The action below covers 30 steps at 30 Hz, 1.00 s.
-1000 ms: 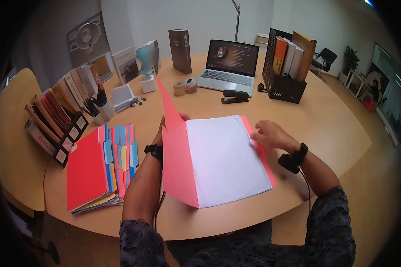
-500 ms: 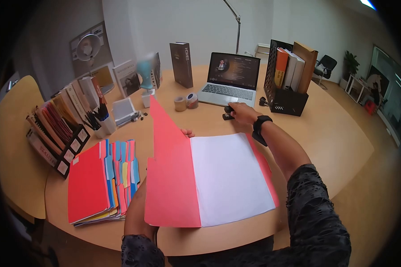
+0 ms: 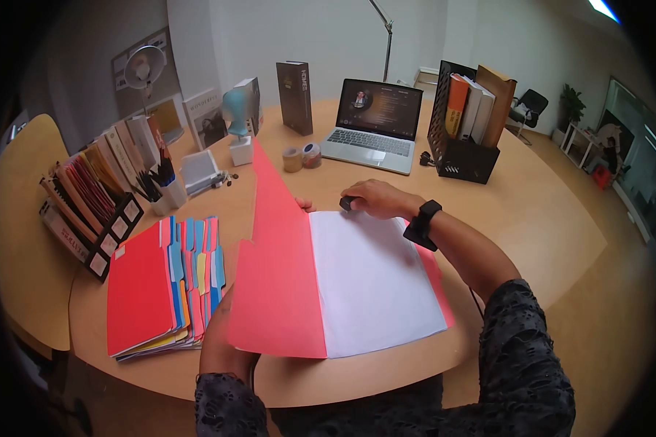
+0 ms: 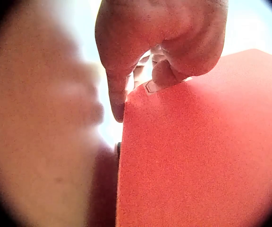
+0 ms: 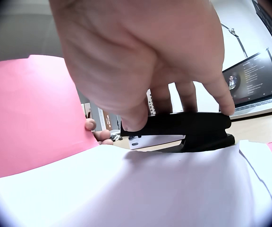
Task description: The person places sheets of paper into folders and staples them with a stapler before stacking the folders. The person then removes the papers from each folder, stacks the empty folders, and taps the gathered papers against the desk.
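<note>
A pink-red file folder (image 3: 280,291) is spread in front of me, its left cover raised and a stack of white paper (image 3: 379,284) on its right side. My left hand (image 4: 162,33) holds the folder's edge between thumb and fingers; in the head view the cover hides most of it, leaving only fingertips (image 3: 306,205) at the top of the fold. My right hand (image 3: 380,199) grips a black stapler (image 5: 178,124) from above, thumb on one end and fingers along the far side. The stapler's jaws are at the paper's top edge.
A pile of coloured folders (image 3: 142,284) lies to the left, near a file rack (image 3: 113,244) and a pen cup (image 3: 171,195). Beyond the paper are tape rolls (image 3: 292,159), a laptop (image 3: 372,149) and a black magazine holder (image 3: 466,156) with books.
My right hand reached from the folder's right edge to the stapler on the table, took hold of it and brought it back to the paper's top edge. The left hand stays on the folder.
</note>
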Motion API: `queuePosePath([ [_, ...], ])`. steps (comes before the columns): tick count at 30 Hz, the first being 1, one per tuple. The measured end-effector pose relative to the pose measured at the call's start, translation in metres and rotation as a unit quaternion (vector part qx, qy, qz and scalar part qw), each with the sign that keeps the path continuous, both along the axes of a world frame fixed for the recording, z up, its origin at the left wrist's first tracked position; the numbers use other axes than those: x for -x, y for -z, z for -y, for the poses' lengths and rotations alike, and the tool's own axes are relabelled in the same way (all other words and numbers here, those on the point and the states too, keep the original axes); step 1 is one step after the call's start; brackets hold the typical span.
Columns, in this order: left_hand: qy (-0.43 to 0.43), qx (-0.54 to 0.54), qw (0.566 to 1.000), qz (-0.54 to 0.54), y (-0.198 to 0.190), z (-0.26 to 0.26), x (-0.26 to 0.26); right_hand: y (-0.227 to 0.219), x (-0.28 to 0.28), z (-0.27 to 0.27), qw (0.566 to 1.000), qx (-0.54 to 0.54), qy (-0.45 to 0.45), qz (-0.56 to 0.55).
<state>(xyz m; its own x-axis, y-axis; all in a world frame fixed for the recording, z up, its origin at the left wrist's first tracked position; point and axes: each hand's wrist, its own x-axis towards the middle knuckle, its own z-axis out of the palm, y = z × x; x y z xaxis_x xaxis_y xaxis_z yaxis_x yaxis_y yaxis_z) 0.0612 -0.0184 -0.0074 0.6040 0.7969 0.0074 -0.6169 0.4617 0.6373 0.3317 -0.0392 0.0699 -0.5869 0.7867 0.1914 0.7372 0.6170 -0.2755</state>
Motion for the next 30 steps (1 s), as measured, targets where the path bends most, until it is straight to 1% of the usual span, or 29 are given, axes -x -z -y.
queuePosePath([
  [2,0.016,-0.001,1.000,0.001,0.001,-0.001,0.000,-0.002,0.001,0.007,1.000,0.007,-0.002,-0.003],
  [3,0.016,-0.003,1.000,0.002,-0.011,0.011,-0.003,-0.003,0.002,0.008,1.000,0.016,-0.005,-0.008],
  [4,-0.067,-0.068,0.992,-0.078,-0.034,0.035,-0.008,-0.003,0.002,0.009,1.000,0.015,-0.005,-0.008],
  [5,-0.150,-0.131,0.968,-0.156,-0.047,0.048,-0.013,-0.003,0.003,0.009,1.000,0.018,-0.006,-0.006],
  [6,-0.151,-0.130,0.967,-0.156,-0.043,0.045,-0.016,-0.003,0.004,0.010,1.000,0.021,-0.006,-0.005],
  [7,-0.166,-0.148,0.957,-0.185,-0.034,0.036,-0.018,0.000,0.001,0.009,1.000,0.023,-0.008,-0.005],
  [8,-0.186,-0.165,0.944,-0.217,-0.027,0.028,-0.017,0.002,-0.003,0.009,1.000,-0.005,-0.018,-0.013],
  [9,-0.174,-0.137,0.951,-0.217,-0.022,0.022,-0.017,0.007,-0.001,0.006,0.998,-0.032,-0.037,-0.026],
  [10,-0.171,-0.105,0.955,-0.220,-0.020,0.020,-0.017,0.005,0.003,0.008,0.999,-0.021,-0.039,-0.031],
  [11,-0.185,-0.132,0.950,-0.214,-0.021,0.022,-0.016,0.001,0.004,0.012,0.998,-0.008,-0.047,-0.037],
  [12,-0.198,-0.158,0.944,-0.210,-0.022,0.023,-0.016,0.010,0.005,0.010,0.995,-0.046,-0.070,-0.057],
  [13,-0.192,-0.168,0.939,-0.230,-0.030,0.026,-0.015,0.012,0.009,0.017,0.994,-0.072,-0.069,-0.038],
  [14,-0.179,-0.181,0.935,-0.246,-0.036,0.028,-0.015,0.024,0.010,0.017,0.991,-0.118,-0.054,-0.035],
  [15,-0.188,-0.177,0.933,-0.252,-0.034,0.025,-0.014,0.025,0.009,0.016,0.994,-0.090,-0.048,-0.034],
  [16,-0.168,-0.175,0.935,-0.259,-0.031,0.019,-0.015,0.018,0.010,0.019,0.997,-0.065,-0.037,-0.030],
  [17,-0.145,-0.172,0.938,-0.265,-0.028,0.016,-0.016,0.011,0.010,0.022,0.997,-0.066,-0.040,-0.031],
  [19,-0.154,-0.193,0.932,-0.266,-0.026,0.013,-0.017,-0.010,0.014,0.025,0.999,0.046,-0.002,-0.006],
  [20,-0.162,-0.208,0.927,-0.269,-0.023,0.012,-0.015,-0.005,0.014,0.022,0.999,0.046,-0.006,-0.005],
  [23,-0.148,-0.198,0.932,-0.265,-0.045,0.033,-0.014,0.027,0.010,0.020,0.991,-0.111,-0.052,-0.059],
  [26,-0.143,-0.168,0.935,-0.277,-0.054,0.038,-0.014,0.011,0.011,0.024,0.995,-0.074,-0.035,-0.063],
  [27,-0.148,-0.172,0.934,-0.276,-0.052,0.034,-0.012,0.008,0.011,0.018,0.994,-0.079,-0.039,-0.061],
  [29,-0.142,-0.195,0.926,-0.289,-0.039,0.022,-0.011,0.006,0.003,0.003,0.998,-0.019,0.031,-0.052],
  [30,-0.145,-0.196,0.926,-0.288,-0.038,0.022,-0.013,0.002,0.001,-0.004,0.998,-0.021,0.028,-0.050],
])
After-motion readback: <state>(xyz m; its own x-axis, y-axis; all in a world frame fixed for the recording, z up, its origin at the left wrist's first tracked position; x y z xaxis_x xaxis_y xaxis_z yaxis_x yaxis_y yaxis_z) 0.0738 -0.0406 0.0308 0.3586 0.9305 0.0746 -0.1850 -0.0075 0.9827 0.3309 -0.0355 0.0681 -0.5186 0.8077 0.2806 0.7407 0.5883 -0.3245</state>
